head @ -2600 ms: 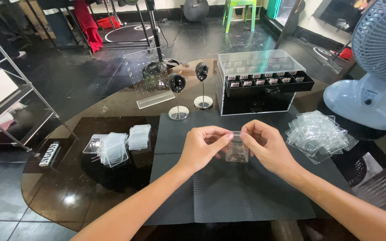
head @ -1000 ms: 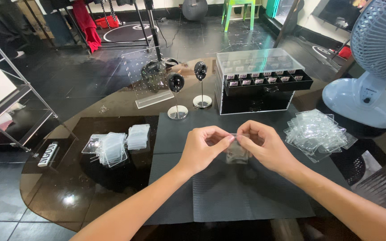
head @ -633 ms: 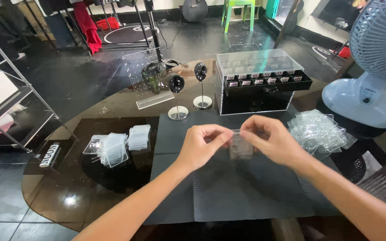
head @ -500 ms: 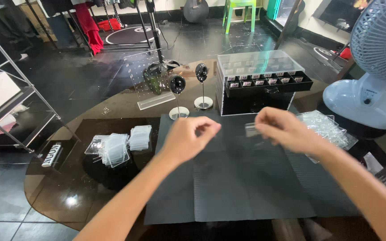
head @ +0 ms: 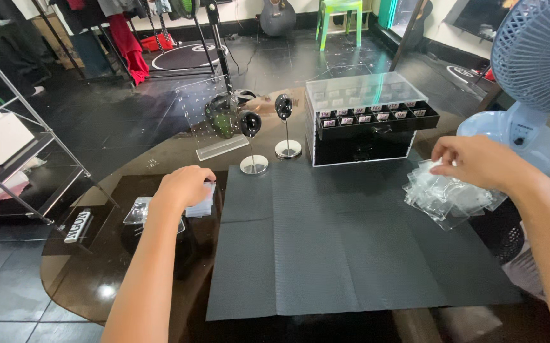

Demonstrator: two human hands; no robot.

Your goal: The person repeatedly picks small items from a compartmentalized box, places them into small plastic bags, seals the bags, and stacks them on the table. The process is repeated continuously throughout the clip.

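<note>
Both hands are spread to opposite sides of the tabletop (head: 97, 279), a dark glass oval with a dark grey mat (head: 345, 254) laid across its middle.

**Left hand.** The left hand (head: 183, 185) rests palm-down on a small stack of pale packets (head: 200, 204) near the left edge of the tabletop, just off the mat's left border. Its fingers curl over the stack. Whether the grip has closed on a packet cannot be told, because the fingertips are hidden. More clear packets (head: 136, 211) lie just beside the stack, toward the left edge.

**Right hand.** The right hand (head: 475, 162) is over the heap of clear plastic bags (head: 449, 194) at the right edge of the mat. Thumb and fingers are drawn together in a pinch at the top of the heap. The grip appears closed on one bag, though the contact point is small.

**Surroundings.** A black drawer case with a clear lid (head: 367, 117) stands at the far edge of the mat. Two black display stands (head: 253, 143) on round bases stand to its left. A pale blue fan (head: 529, 82) stands behind the heap.

**Handling notes.**
- The bags are thin and slippery and probably cling together. Pinch one corner only and lift slowly, so that a single bag separates.
- Press lightly on the stack, so that the top packet slides off without dragging its neighbours.
- Air from the fan could shift loose bags. Keep the lifted one low over the mat.
</note>
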